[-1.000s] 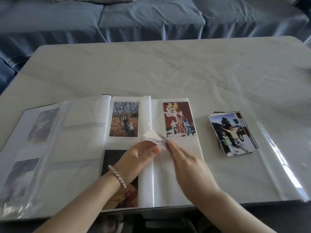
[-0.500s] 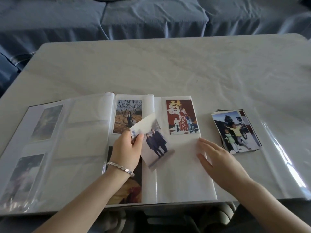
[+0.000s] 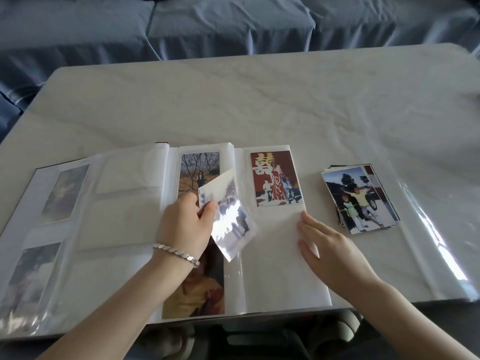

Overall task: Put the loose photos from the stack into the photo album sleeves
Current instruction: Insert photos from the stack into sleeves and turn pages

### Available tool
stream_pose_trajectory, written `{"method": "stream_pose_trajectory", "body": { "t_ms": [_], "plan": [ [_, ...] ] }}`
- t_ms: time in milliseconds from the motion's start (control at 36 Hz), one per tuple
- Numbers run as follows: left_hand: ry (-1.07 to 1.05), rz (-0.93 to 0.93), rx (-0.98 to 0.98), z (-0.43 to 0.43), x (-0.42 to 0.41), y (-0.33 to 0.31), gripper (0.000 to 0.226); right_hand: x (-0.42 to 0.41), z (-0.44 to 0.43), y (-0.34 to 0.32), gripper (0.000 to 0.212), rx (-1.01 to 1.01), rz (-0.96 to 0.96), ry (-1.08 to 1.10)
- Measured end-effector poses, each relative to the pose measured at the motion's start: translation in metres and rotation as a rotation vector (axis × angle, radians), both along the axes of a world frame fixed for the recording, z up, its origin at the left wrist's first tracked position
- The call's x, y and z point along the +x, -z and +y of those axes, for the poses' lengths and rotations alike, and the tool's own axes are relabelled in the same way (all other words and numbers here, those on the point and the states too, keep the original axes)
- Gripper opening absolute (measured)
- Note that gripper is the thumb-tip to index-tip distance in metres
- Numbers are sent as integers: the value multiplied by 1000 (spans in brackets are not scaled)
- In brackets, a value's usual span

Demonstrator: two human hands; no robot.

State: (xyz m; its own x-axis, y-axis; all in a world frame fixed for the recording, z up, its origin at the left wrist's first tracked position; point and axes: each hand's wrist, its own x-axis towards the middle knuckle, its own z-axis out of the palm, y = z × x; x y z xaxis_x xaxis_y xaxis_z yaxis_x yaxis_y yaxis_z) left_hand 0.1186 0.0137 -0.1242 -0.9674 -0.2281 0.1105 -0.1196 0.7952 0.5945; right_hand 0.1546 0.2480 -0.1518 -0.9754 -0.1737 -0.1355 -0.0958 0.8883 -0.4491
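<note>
A: What is the left hand [image 3: 185,224] doing?

B: It pinches the upper left corner of a loose photo [image 3: 228,216] between thumb and fingers. A silver bracelet [image 3: 176,252] sits on that wrist. The photo hangs tilted over the album's middle fold, and glare washes out most of its picture.

A: And the right hand [image 3: 330,245]?

B: It lies flat, fingers straight, holding nothing, pressed on the blank lower half of the right page [image 3: 272,268].

A: Any writing to read?

B: Only one: a large gold double-happiness character on the red photo [image 3: 276,178], sleeved in the top of that page. I see no brand or label elsewhere.

A: What lies around them?

B: The open photo album [image 3: 124,203] rests on the desk [image 3: 259,100] at its near edge. On the left page a photo of bare trees [image 3: 197,165] sits partly behind the loose one. Right of the album, apart from it, lies the stack of photos [image 3: 359,198], the top one showing children with arms spread. A blue sofa [image 3: 207,22] runs behind the desk.

A: What changed?

B: A second ago both hands met at the photo, seen nearly edge-on. Half a second ago it faced up, showing two dark-clothed figures clearly; now it has tipped into the glare. The right hand stays on the page.
</note>
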Motion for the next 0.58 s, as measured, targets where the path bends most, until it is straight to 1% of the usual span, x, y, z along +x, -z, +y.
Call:
{"method": "stream_pose_trajectory", "body": {
  "t_ms": [167, 194, 278, 361, 417, 528, 583],
  "plan": [
    [102, 86, -77, 5, -1, -18, 28, 0, 0, 2, 27, 10, 16, 4],
    [113, 96, -82, 6, -1, -20, 29, 0, 0, 2, 27, 10, 19, 8],
    [136, 132, -94, 11, -1, -24, 46, 0, 0, 3, 28, 13, 26, 16],
    [166, 148, -113, 13, -2, -25, 54, 0, 0, 3, 28, 13, 31, 12],
    [175, 132, -130, 13, -2, -23, 53, 0, 1, 4, 27, 10, 34, 13],
    [163, 80, -79, 10, -4, -19, 37, 0, 0, 4, 30, 3, 37, 18],
    [165, 69, -41, 8, -5, -18, 42, 0, 0, 4, 30, 2, 38, 19]
  ]
}}
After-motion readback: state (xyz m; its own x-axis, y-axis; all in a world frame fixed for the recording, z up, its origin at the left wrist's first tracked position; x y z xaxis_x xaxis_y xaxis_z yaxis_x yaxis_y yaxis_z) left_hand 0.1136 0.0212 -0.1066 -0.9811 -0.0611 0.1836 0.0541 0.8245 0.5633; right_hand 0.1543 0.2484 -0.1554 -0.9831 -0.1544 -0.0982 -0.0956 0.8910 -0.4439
